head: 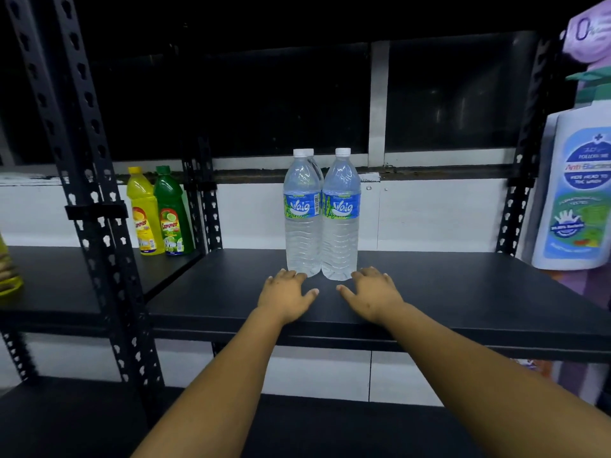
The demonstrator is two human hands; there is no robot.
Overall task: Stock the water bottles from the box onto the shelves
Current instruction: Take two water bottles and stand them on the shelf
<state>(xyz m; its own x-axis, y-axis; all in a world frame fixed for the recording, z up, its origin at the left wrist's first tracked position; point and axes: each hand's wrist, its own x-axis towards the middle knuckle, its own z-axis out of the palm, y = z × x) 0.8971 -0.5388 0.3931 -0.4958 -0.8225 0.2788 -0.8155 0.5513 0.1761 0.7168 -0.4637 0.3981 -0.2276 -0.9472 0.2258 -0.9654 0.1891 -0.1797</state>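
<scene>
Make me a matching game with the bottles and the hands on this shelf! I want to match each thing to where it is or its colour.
Things:
1. water bottles
2. yellow bottle
3. green bottle
4. left hand

Places or colours:
A. green cap, lime on its label
B. flat on the black shelf, fingertips at a bottle's base
C. white caps, blue labels, middle of the shelf
D. yellow cap, leftmost of the pair on the neighbouring shelf

Pairs: 1-C, 2-D, 3-A, 4-B

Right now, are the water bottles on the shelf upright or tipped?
Upright: the water bottles stand on their bases on the black shelf, white caps on top.
</scene>
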